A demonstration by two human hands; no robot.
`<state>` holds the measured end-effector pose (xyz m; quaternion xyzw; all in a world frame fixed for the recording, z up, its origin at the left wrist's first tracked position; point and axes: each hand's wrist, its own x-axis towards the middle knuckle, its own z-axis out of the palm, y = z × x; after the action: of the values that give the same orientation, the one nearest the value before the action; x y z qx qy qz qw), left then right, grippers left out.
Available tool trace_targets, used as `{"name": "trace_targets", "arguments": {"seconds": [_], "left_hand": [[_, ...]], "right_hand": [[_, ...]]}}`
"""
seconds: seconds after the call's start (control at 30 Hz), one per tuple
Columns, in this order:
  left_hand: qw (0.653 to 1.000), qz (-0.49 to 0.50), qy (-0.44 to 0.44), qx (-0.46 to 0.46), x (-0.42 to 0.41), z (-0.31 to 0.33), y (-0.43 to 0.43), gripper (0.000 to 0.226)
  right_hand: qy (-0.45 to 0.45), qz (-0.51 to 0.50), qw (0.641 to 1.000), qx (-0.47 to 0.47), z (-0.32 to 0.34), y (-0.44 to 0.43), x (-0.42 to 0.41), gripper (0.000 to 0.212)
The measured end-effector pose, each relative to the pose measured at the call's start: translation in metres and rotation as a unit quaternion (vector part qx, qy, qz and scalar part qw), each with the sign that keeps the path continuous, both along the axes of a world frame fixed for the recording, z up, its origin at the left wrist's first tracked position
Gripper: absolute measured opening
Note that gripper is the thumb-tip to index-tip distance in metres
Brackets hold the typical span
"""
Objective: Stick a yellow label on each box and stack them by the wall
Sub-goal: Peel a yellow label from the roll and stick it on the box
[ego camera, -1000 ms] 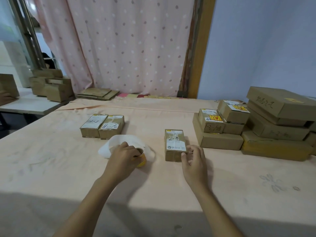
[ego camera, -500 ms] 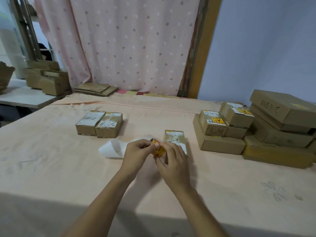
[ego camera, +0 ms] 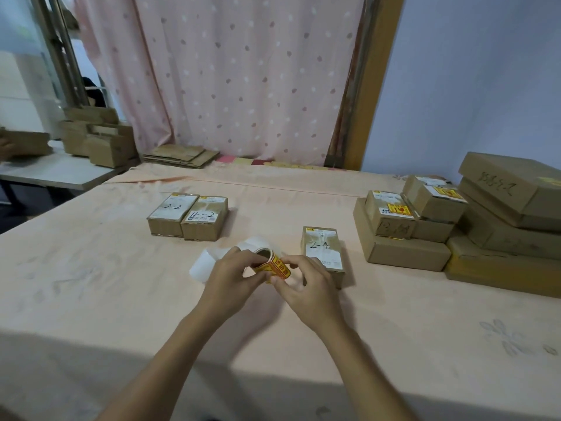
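Your left hand (ego camera: 230,275) holds a small roll of yellow labels with red print (ego camera: 273,265) just above the peach cloth-covered table (ego camera: 106,299). Its fingers curl round the roll's left side. Your right hand (ego camera: 306,287) meets it from the other side. Thumb and forefinger pinch the outermost yellow label on the roll's right face, and the remaining fingers are loosely curled beneath. You cannot tell from here whether that label's edge has lifted.

A white strip of bare backing paper (ego camera: 206,262) trails from the roll to the left, behind your left hand, and lies curled on the cloth.

Just beyond your right hand, a small brown cardboard box marked 2-4 (ego camera: 323,250) lies flat with its white shipping slip facing up. Farther left, well apart from it, two small brown cardboard boxes (ego camera: 188,215) sit side by side, touching.

At the right, by the pale blue wall (ego camera: 470,86), a long flat cardboard box (ego camera: 403,253) carries smaller boxes. Two of them, the near labelled box (ego camera: 390,215) and the far labelled box (ego camera: 437,199), show yellow labels on top. A pile of larger flat cardboard boxes (ego camera: 510,214) stands just beside them, against the wall.

A pink dotted curtain (ego camera: 243,71) hangs behind the table, with flattened cardboard sheets (ego camera: 179,154) at its foot.
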<state>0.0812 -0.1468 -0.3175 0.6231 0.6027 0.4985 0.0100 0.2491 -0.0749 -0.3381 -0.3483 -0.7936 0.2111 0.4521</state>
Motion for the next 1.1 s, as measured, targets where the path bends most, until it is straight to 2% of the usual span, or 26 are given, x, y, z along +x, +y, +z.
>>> {"name": "trace_targets", "arguments": {"seconds": [0.1, 0.27, 0.47, 0.57, 0.67, 0.83, 1.1], "left_hand": [[1.0, -0.004, -0.008, -0.007, 0.004, -0.001, -0.001, 0.02], [1.0, -0.012, 0.011, 0.009, 0.008, -0.001, -0.005, 0.017], [0.999, 0.004, 0.039, 0.01, 0.001, -0.002, -0.005, 0.023], [0.998, 0.017, 0.066, 0.002, -0.003, -0.006, -0.005, 0.022], [0.995, 0.032, 0.09, -0.009, -0.006, -0.012, -0.005, 0.02], [0.991, 0.078, 0.1, -0.044, -0.007, -0.015, -0.004, 0.019], [0.973, 0.126, 0.163, -0.101, 0.003, -0.009, 0.002, 0.024]], "right_hand": [[-0.023, -0.009, 0.999, -0.024, 0.003, -0.002, 0.001, 0.048], [-0.017, -0.016, 1.0, 0.002, 0.011, -0.008, 0.002, 0.022], [0.028, 0.003, 0.999, 0.025, 0.015, -0.011, 0.002, 0.009], [0.06, -0.013, 0.998, 0.023, 0.015, -0.007, 0.003, 0.012], [0.082, -0.034, 0.996, -0.01, 0.016, -0.004, 0.009, 0.007], [0.166, -0.007, 0.975, -0.145, 0.027, -0.005, 0.024, 0.027], [0.222, 0.013, 0.948, -0.228, 0.025, 0.002, 0.039, 0.028]]}}
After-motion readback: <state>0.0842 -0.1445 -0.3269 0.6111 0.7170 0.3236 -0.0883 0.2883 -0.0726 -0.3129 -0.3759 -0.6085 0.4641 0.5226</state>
